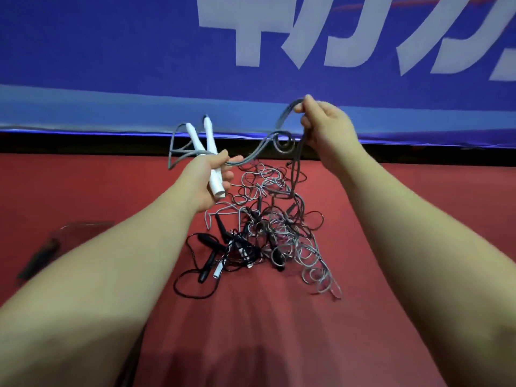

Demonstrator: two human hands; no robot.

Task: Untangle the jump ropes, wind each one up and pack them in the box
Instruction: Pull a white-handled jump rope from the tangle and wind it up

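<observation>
My left hand [208, 180] grips two white jump-rope handles [210, 152] that point up and away from me. Their grey cord [252, 155] curls rightward from that hand up to my right hand [325, 127], which pinches it high in the air. From there the cord drops into a tangled pile of grey and black jump ropes [265, 230] on the red floor, with black handles [208, 263] and a white handle [218, 270] sticking out at its near left.
A blue banner with large white lettering [279, 37] hangs across the back, its lower edge just beyond the pile. A transparent box [55, 241] lies on the red floor [279, 331] at the left, partly behind my left forearm.
</observation>
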